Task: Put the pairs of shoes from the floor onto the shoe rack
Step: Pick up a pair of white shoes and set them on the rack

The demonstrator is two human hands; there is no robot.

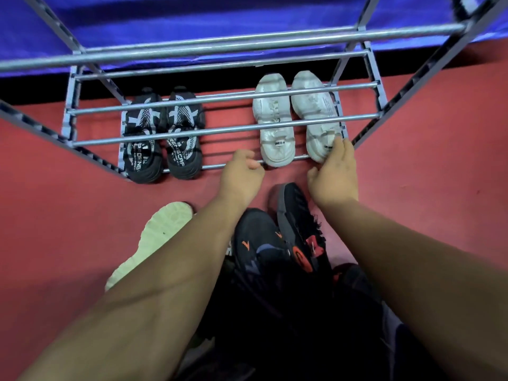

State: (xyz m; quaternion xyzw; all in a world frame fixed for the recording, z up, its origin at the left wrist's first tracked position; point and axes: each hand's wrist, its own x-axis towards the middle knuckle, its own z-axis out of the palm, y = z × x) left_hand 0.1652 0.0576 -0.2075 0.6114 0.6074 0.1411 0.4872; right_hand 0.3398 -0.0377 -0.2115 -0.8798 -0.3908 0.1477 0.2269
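A grey metal shoe rack stands ahead on the red floor. On its lowest shelf sit a black-and-white pair at the left and a white pair at the right. My right hand touches the heel of the right white shoe with its fingertips, fingers apart. Just left of the white pair's heels, my left hand hovers loosely curled and holds nothing. On the floor between my arms lie a black pair with orange marks and a pale green shoe, sole up.
The rack's upper shelves are bare bars crossing the top of the view. A blue fabric cover hangs behind the rack. Red floor spreads left and right of the shoes.
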